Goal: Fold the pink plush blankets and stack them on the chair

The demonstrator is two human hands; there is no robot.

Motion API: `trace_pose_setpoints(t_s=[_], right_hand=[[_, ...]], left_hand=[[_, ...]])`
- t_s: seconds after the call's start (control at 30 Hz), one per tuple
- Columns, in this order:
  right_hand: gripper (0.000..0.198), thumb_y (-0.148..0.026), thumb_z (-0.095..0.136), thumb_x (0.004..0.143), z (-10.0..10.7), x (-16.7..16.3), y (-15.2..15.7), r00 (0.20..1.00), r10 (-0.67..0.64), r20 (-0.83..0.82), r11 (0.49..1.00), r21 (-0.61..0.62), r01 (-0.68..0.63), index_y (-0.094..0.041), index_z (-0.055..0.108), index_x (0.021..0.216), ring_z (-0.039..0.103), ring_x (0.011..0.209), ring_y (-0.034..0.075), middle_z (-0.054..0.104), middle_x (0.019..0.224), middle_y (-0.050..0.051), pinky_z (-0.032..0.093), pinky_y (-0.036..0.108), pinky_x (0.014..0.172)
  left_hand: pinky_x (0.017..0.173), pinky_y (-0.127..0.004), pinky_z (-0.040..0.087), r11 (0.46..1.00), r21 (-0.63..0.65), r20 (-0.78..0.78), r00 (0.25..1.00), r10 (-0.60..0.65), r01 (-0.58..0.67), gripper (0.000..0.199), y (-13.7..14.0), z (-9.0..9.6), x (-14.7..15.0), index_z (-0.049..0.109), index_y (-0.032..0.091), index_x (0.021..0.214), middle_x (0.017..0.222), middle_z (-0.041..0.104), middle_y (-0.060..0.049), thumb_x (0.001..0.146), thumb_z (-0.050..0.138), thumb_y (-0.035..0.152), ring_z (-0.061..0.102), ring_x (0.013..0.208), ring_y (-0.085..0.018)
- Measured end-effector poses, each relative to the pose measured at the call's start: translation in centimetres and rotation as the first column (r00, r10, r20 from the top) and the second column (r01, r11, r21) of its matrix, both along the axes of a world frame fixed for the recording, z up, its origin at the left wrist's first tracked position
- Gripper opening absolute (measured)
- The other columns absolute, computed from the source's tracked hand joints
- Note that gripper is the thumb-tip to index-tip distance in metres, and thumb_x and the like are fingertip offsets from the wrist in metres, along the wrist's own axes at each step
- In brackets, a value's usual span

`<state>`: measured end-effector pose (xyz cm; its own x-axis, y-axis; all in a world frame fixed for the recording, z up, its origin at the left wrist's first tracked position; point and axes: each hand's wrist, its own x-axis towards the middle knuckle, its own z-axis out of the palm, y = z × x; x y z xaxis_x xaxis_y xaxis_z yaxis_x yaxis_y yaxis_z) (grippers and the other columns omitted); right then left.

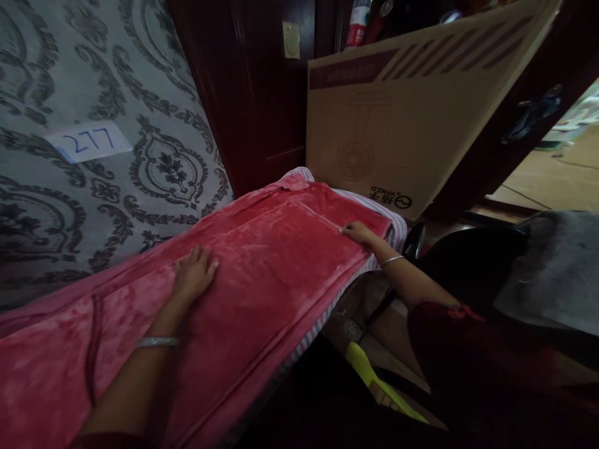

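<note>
A red plush garment (262, 268) lies spread along a narrow surface covered with a striped cloth (379, 206). My left hand (194, 274) rests flat on the garment with its fingers stretched out. Farther right, my right hand (356, 232) has its thumb and fingers closed on the garment near its far end, by a straight fold or hem. A dark red cord or strip (95, 337) runs across the fabric to the left of my left forearm.
A large cardboard box (397, 118) stands behind the far end, against a dark red door (253, 87). Patterned wallpaper (163, 156) with a paper marked 277 (88, 141) borders the left side. A yellow-green object (369, 374) is below, and grey cloth (556, 268) lies at right.
</note>
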<state>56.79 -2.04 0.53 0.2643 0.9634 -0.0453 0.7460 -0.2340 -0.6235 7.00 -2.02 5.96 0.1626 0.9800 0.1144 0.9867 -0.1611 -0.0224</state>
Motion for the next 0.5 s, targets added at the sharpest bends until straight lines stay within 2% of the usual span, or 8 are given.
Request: trace_pose_setpoints(t_s=[0.1, 0.23, 0.33, 0.4, 0.5], right_hand=[[0.034, -0.043, 0.061, 0.088, 0.0, 0.0, -0.4, 0.999, -0.004, -0.033, 1.0, 0.001, 0.004, -0.011, 0.073, 0.086, 0.057, 0.072, 0.016, 0.067, 0.077, 0.004, 0.042, 0.023, 0.062], [0.037, -0.047, 0.068, 0.086, 0.7, -0.1, -1.1, 0.994, 0.026, -0.103, 0.999, -0.019, -0.028, -0.011, 0.074, 0.093, 0.062, 0.075, 0.017, 0.072, 0.087, 0.007, 0.048, 0.024, 0.066], [0.036, -0.041, 0.076, 0.079, 1.5, -0.1, -1.8, 0.99, 0.048, -0.135, 0.998, -0.034, -0.053, -0.012, 0.075, 0.1, 0.067, 0.084, 0.019, 0.076, 0.099, 0.009, 0.052, 0.024, 0.073], [0.036, -0.038, 0.078, 0.077, 1.9, -0.1, -2.3, 0.99, 0.042, -0.137, 0.998, -0.04, -0.048, -0.012, 0.075, 0.102, 0.068, 0.088, 0.021, 0.076, 0.101, 0.011, 0.054, 0.026, 0.077], [0.035, -0.042, 0.076, 0.078, 2.1, -0.4, -3.0, 0.99, 0.029, -0.135, 0.997, -0.062, -0.038, -0.012, 0.077, 0.096, 0.07, 0.083, 0.024, 0.077, 0.091, 0.014, 0.057, 0.032, 0.076]], left_hand=[[0.127, -0.057, 0.019, 0.968, -0.091, 0.002, 0.972, -0.237, 0.236, 0.06, -3.7, -0.3, 3.0, 0.042, 0.018, 0.158, 0.167, 0.034, -0.015, 0.101, 0.042, 0.037, 0.028, 0.156, -0.033], [0.127, -0.061, 0.013, 0.831, -0.17, 0.136, 0.848, -0.513, 0.53, 0.062, -9.1, -2.5, 6.9, 0.039, 0.027, 0.16, 0.171, 0.026, -0.01, 0.101, 0.048, 0.044, 0.02, 0.159, -0.033], [0.126, -0.063, 0.012, 0.773, -0.169, 0.227, 0.788, -0.573, 0.611, 0.059, -11.4, -4.2, 8.3, 0.043, 0.03, 0.158, 0.169, 0.031, -0.009, 0.101, 0.049, 0.043, 0.022, 0.158, -0.033], [0.126, -0.064, 0.009, 0.77, -0.151, 0.285, 0.773, -0.566, 0.62, 0.057, -11.9, -4.7, 8.5, 0.047, 0.03, 0.155, 0.168, 0.034, -0.01, 0.1, 0.052, 0.043, 0.023, 0.158, -0.035], [0.126, -0.064, 0.006, 0.769, -0.129, 0.395, 0.744, -0.539, 0.626, 0.057, -12.0, -4.8, 8.2, 0.052, 0.031, 0.152, 0.167, 0.036, -0.01, 0.098, 0.056, 0.045, 0.023, 0.158, -0.036]])
